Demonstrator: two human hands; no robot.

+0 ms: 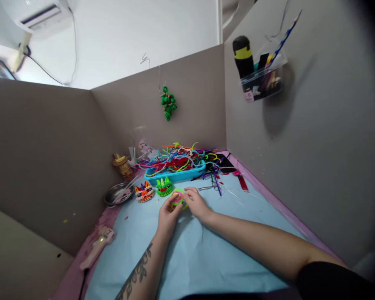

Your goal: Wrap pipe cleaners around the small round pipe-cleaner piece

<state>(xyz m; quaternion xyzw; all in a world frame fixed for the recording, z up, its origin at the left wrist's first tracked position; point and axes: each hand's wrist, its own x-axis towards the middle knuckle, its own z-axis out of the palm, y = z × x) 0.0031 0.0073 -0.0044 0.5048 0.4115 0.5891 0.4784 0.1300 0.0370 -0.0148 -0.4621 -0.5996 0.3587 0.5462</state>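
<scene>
A small round piece of pink and yellow-green pipe cleaner (178,196) is held over the middle of the blue cloth. My left hand (168,210) is closed on its left and lower side. On its right edge, my right hand (195,202) has its fingers drawn together, close to the rim; the fingertips are partly hidden, and what they pinch I cannot make out. Just behind my hands sit a green pipe-cleaner animal head (164,187) and an orange and white one (144,192).
A blue tray (178,176) heaped with coloured pipe cleaners stands behind. Scissors (208,188) lie right of my hands. At left are a metal bowl (108,196) and a pink glue gun (97,246). Grey partitions (187,125) enclose the table; a clear bin (262,89) hangs at right.
</scene>
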